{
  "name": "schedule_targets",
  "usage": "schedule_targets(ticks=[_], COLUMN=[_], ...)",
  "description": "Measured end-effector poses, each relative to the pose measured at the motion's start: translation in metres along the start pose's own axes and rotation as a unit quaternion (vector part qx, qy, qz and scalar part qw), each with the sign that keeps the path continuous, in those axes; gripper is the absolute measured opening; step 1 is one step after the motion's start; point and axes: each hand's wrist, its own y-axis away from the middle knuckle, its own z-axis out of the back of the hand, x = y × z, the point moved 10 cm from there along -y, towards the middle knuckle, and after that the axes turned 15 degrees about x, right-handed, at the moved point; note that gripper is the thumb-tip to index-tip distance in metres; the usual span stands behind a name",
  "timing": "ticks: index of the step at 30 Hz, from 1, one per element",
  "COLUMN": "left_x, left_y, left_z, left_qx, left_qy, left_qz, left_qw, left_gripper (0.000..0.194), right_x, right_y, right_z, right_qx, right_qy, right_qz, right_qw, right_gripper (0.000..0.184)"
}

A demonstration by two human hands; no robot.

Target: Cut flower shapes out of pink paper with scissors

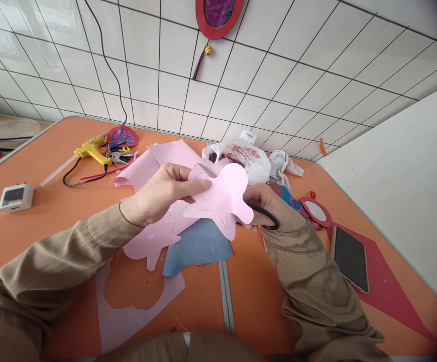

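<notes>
My left hand (166, 193) pinches a pink sheet (224, 188) between thumb and fingers. A rounded lobed outline is drawn on the sheet, and its right side has a cut, curved edge. Behind the sheet my right hand (265, 201) is closed on scissors (267, 215); a black handle loop shows at the wrist, and a blade tip sticks out above the sheet's upper left. Most of the blades are hidden by the sheet. Below lie a cut-out pink figure (150, 244) and a grey-blue piece (199, 246).
A pink offcut with a large hole (128, 327) lies at the front. Behind are a yellow glue gun (94, 150), keys (117, 157) and a plastic bag (254, 160). A white adapter (16, 196) sits left; a phone (350, 258) rests on red sheet (392, 296) at right.
</notes>
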Motion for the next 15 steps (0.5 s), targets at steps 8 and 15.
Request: schedule_targets(ticks=[8, 15], left_x=[0.0, 0.0003], left_y=[0.0004, -0.0008], left_z=[0.0007, -0.0004], left_qx=[-0.003, 0.004], left_qy=[0.006, 0.012], left_qz=[-0.006, -0.014], left_qw=[1.0, 1.0], left_gripper=[0.025, 0.022], right_x=[-0.001, -0.001], right_y=[0.0001, -0.0003], right_z=[0.0012, 0.0006], right_qx=[-0.008, 0.004], right_qy=[0.002, 0.004], right_qz=[-0.002, 0.022], right_qw=[1.0, 1.0], right_gripper=[0.053, 0.051])
